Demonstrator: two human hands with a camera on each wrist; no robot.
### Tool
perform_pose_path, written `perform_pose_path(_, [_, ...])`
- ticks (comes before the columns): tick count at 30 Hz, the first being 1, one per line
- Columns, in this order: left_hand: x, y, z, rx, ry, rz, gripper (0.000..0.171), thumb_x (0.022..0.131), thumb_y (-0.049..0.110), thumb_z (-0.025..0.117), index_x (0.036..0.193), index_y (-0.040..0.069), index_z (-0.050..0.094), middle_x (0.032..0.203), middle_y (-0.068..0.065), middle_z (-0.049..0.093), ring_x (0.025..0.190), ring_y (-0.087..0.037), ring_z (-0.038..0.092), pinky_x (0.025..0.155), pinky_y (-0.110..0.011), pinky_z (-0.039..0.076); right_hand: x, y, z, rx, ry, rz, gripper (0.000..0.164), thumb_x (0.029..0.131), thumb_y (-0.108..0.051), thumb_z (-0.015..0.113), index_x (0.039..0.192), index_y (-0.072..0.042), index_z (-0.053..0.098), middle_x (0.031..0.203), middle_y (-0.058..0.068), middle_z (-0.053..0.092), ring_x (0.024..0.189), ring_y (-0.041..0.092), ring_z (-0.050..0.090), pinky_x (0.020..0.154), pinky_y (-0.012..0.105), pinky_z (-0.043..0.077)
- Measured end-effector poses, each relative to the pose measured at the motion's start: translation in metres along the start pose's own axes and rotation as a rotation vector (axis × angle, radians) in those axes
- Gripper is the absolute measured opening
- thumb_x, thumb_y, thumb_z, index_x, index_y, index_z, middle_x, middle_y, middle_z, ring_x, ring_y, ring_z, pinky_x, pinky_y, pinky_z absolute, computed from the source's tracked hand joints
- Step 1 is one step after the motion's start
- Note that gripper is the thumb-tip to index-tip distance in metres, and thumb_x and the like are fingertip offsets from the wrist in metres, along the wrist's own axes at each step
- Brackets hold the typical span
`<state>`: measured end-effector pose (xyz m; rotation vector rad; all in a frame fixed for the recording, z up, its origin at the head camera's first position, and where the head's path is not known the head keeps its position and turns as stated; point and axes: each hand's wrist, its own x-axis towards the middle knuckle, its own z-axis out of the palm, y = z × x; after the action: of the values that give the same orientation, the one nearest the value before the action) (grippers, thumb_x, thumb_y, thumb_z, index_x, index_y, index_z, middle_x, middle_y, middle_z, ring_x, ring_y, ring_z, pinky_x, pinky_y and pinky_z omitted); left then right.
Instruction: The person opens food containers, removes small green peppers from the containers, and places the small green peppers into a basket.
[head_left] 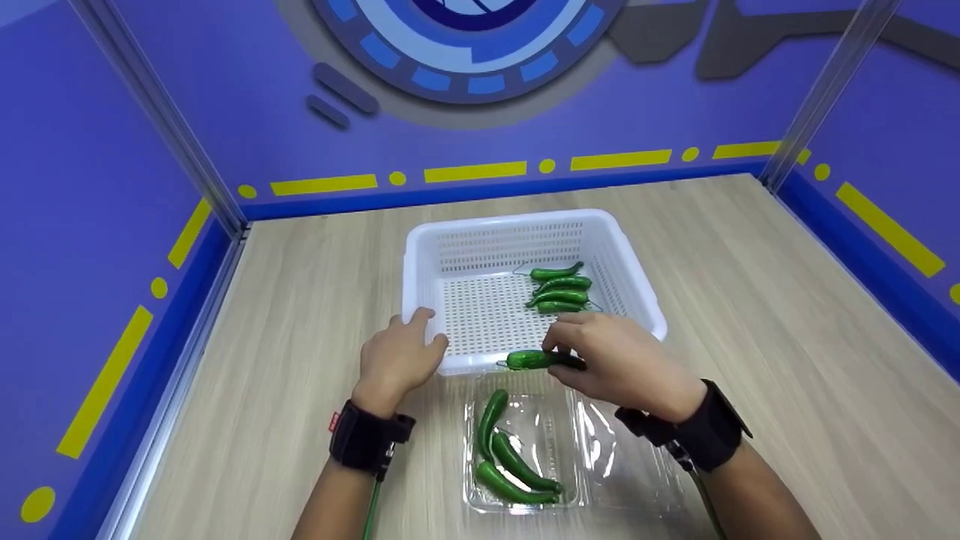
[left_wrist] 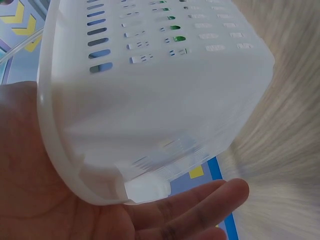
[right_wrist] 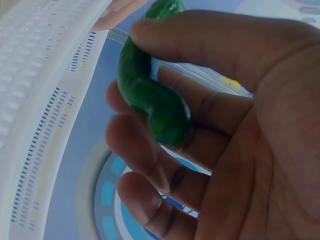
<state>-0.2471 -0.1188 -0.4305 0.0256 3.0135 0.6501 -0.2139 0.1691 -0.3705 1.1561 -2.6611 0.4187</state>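
Observation:
My right hand (head_left: 611, 360) pinches a green chili pepper (head_left: 527, 360) between thumb and fingers, over the front rim of a white plastic basket (head_left: 427, 262). In the right wrist view the pepper (right_wrist: 132, 90) looks curved and glossy, with the thumb across it. My left hand (head_left: 397, 356) holds the basket's front left corner, thumb over the rim and fingers along the outside. Several green chili peppers (head_left: 562, 283) lie in a row at the basket's right side. Below the basket, three more green peppers (head_left: 517, 465) lie in a clear plastic box (head_left: 574, 450).
The box's clear lid (head_left: 630, 472) lies folded open to the right, under my right wrist. A wooden tabletop (head_left: 300, 300) carries everything. Blue printed panels (head_left: 487, 142) with yellow marks stand at the back and both sides.

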Motion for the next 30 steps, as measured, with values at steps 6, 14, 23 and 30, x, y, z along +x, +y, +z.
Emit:
perform_pose_path(6, [0.001,-0.001,0.001,0.001,-0.002,-0.003,0.056,0.098,0.043,0.049,0.148,0.017,0.052,0.13,-0.022,0.062,0.099,-0.039,0.065,0.08,-0.055,0.052,0.0,0.001,0.0,-0.001,0.008,0.007,0.013,0.084,-0.022,0.08,0.092,-0.018,0.071,0.088,-0.007,0.068,0.079,0.011,0.065,0.071,0.032,0.054])
perform_pose_path(14, [0.0,0.0,0.002,0.008,0.0,0.0,0.057,0.098,0.044,0.048,0.148,0.017,0.052,0.129,-0.022,0.063,0.096,-0.037,0.064,0.079,-0.053,0.052,0.001,0.009,0.0,-0.007,0.033,0.024,0.013,0.085,-0.024,0.081,0.093,-0.019,0.071,0.091,-0.007,0.069,0.079,0.012,0.065,0.07,0.033,0.053])
perform_pose_path(23, [-0.001,0.001,0.002,-0.002,-0.008,0.004,0.056,0.099,0.043,0.047,0.148,0.017,0.051,0.13,-0.022,0.062,0.094,-0.035,0.064,0.079,-0.052,0.052,0.007,0.029,0.007,0.003,0.173,0.083,0.017,0.083,-0.02,0.084,0.097,-0.016,0.075,0.094,-0.004,0.071,0.086,0.014,0.068,0.073,0.036,0.055])
perform_pose_path(30, [0.0,0.001,0.001,-0.002,-0.007,0.001,0.057,0.098,0.044,0.047,0.148,0.017,0.051,0.13,-0.022,0.062,0.099,-0.038,0.065,0.081,-0.054,0.052,0.01,0.038,0.006,0.014,0.251,0.135,0.018,0.084,-0.02,0.084,0.099,-0.015,0.076,0.095,-0.002,0.072,0.086,0.016,0.069,0.073,0.037,0.055])
